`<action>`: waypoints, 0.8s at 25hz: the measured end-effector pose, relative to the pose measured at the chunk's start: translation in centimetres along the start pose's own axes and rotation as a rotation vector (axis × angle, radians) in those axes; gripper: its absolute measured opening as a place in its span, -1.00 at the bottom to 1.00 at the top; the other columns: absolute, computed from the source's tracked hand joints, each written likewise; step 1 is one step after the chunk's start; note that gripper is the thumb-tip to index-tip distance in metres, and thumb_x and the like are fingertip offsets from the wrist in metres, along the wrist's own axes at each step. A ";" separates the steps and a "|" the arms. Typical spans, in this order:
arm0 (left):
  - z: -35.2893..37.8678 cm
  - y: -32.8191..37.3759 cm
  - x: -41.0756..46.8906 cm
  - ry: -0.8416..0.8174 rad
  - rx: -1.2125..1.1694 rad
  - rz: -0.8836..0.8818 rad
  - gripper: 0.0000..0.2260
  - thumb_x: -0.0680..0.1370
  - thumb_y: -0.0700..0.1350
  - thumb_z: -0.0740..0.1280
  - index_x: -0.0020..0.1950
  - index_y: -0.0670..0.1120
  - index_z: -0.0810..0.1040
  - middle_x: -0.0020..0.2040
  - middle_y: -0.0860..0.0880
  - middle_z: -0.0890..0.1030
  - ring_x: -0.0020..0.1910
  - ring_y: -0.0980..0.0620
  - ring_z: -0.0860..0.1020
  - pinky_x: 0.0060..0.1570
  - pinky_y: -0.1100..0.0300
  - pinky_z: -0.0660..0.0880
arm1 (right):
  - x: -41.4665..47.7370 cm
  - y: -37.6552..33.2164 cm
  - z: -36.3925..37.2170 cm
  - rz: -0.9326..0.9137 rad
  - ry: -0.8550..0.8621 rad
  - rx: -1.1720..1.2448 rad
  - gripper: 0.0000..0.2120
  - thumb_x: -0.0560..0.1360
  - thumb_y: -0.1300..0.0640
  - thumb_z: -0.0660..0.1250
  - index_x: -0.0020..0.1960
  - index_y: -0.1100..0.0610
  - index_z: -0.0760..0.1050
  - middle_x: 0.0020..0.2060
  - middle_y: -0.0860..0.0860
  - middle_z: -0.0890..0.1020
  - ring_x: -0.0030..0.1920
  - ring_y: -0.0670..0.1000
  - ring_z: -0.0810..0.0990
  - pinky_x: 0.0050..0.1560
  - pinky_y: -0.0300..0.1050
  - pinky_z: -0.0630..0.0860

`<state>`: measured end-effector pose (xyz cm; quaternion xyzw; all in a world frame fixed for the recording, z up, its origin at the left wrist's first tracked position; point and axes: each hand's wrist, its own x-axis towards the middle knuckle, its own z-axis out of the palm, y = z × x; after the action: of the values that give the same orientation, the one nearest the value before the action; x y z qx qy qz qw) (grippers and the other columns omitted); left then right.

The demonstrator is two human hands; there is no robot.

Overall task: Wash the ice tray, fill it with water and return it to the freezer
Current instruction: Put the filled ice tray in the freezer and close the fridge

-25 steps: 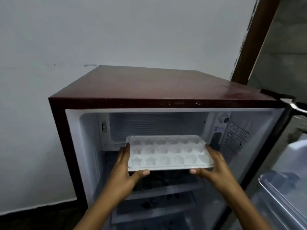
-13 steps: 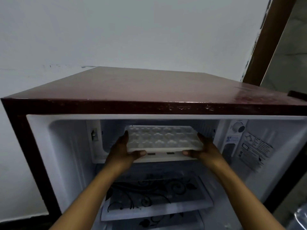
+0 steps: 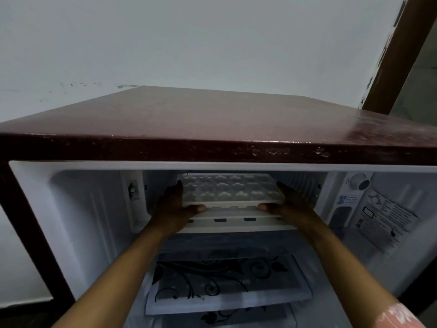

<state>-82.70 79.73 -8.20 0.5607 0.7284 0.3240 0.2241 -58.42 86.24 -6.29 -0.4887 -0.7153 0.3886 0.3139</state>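
White ice tray (image 3: 227,189) is further into the freezer (image 3: 208,221) than a second ago, your left hand (image 3: 173,205) and right hand (image 3: 287,201) gripping its ends, so you look nearly done.

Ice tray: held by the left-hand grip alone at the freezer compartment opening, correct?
No, both hold it: the left-hand grip and right-hand grip each clasp one end of the ice tray at the freezer compartment opening, per the head view.

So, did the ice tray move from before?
Yes. The ice tray went farther back into the fridge: it now sits over the freezer's white front ledge, not out in front of it.
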 end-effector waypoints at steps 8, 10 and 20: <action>0.4 -1.0 0.6 0.014 0.027 0.043 -0.22 0.50 0.09 0.31 0.53 -0.13 -0.05 0.53 -0.13 0.07 0.50 -0.12 0.07 0.46 0.05 0.02 | 0.0 0.6 0.0 0.036 -0.003 -0.029 -0.21 0.43 0.10 0.41 0.51 0.09 0.03 0.47 0.03 0.21 0.44 0.04 0.22 0.41 -0.16 0.17; 0.6 -1.4 0.2 0.069 0.013 0.079 -0.20 0.45 0.14 0.34 0.53 -0.13 0.02 0.51 -0.15 0.15 0.47 -0.14 0.13 0.44 -0.05 0.09 | -0.7 0.2 0.2 0.002 0.048 -0.102 -0.22 0.46 0.04 0.37 0.52 0.09 -0.01 0.49 0.04 0.15 0.47 0.03 0.15 0.42 -0.15 0.10; 0.9 0.4 -12.6 0.309 0.500 0.284 -0.24 0.47 0.30 -0.24 0.52 -0.16 -0.10 0.54 -0.10 -0.04 0.53 -0.03 -0.05 0.43 0.08 -0.26 | -13.4 -2.0 5.1 -0.242 0.262 -0.801 -0.14 0.43 -0.39 -0.26 0.49 0.16 0.12 0.48 0.10 0.22 0.50 0.09 0.11 0.44 0.08 -0.23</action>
<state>-78.40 67.91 -8.94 0.6383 0.7255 0.2442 -0.0814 -59.20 71.94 -8.07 -0.5297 -0.8158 -0.0241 0.2310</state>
